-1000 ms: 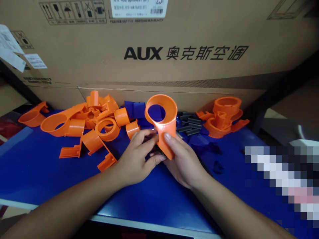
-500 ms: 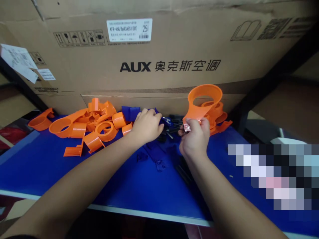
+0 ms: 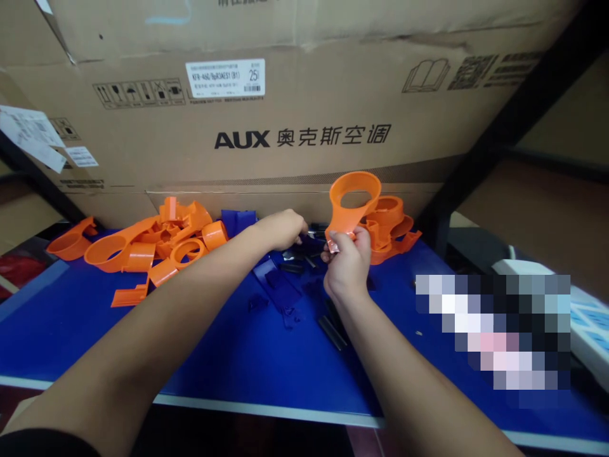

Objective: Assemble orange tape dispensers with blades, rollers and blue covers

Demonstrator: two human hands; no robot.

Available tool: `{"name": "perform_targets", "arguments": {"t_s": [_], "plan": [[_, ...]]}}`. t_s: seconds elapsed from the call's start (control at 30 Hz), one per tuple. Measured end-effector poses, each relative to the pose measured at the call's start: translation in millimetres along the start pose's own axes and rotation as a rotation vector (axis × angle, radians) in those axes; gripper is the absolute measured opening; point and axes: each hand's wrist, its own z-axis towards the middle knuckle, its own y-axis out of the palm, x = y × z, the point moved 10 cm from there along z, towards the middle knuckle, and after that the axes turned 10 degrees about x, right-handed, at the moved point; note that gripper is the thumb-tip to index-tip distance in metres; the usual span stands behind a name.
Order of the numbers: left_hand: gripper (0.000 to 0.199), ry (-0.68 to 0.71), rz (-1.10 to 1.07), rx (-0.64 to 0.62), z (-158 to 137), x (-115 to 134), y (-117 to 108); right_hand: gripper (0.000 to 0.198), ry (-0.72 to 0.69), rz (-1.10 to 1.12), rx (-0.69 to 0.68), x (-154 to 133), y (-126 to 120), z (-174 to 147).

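Holding orange part [image 3: 343, 220] in right grip [image 3: 349, 266], seemingly reaching far dark pieces [image 3: 291, 268] with left grip [image 3: 284, 228] (can't tell its hold), next needing careful pinch.

A large brown cardboard box [image 3: 304, 95] stands along the back of the blue-topped bench [image 3: 214, 374] with a pale front edge, printed in black with "AUX", Chinese characters, handling symbols and an open-book drawing. A white rectangular printed label [image 3: 226, 77] sits on its upper front; crooked white paper slips [image 3: 33, 133] cling at its left. A dark straight post [image 3: 480, 136] slants up at the right. Beyond the bench's left end shows a blurred red item [image 3: 16, 279]; a white object with light-blue panels [image 3: 583, 343] lies far right, partly hidden by pixelation.
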Motion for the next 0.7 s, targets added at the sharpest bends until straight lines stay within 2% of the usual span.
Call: {"name": "perform_targets", "arguments": {"t_s": [0.1,0.17,0.2,0.3,0.33,0.4,0.43,0.5,0.6,0.7], "plan": [[0.016,-0.006,-0.021,0.102,0,-9,-35,0.037,-0.007,0.062,0.026,-4,-1,-4],[0.022,-0.057,-0.031,0.242,-9,-22,-68,0.039,0.008,0.086,-0.002,-5,4,-8],[0.023,-0.1,-0.043,0.353,-18,-30,-88,0.041,0.019,0.092,-0.024,-5,7,-11],[0.017,-0.216,-0.18,0.843,-77,-51,-144,0.045,0.072,0.095,-0.123,-4,20,-23],[0.02,-0.219,-0.233,0.978,-102,-53,-153,0.046,0.09,0.093,-0.162,-3,25,-28],[0.032,-0.226,-0.333,1.124,-146,-53,-154,0.046,0.123,0.083,-0.238,-2,35,-40],[0.037,-0.228,-0.369,1.114,-160,-50,-147,0.045,0.137,0.072,-0.28,-1,40,-47],[0.042,-0.241,-0.405,1.018,-176,-43,-127,0.041,0.161,0.038,-0.367,1,49,-60],[0.043,-0.229,-0.478,0.873,-185,-33,-99,0.032,0.194,-0.031,-0.48,6,57,-78],[0.041,-0.178,-0.527,0.759,-187,-24,-83,0.029,0.241,-0.099,-0.566,10,62,-93]]}}
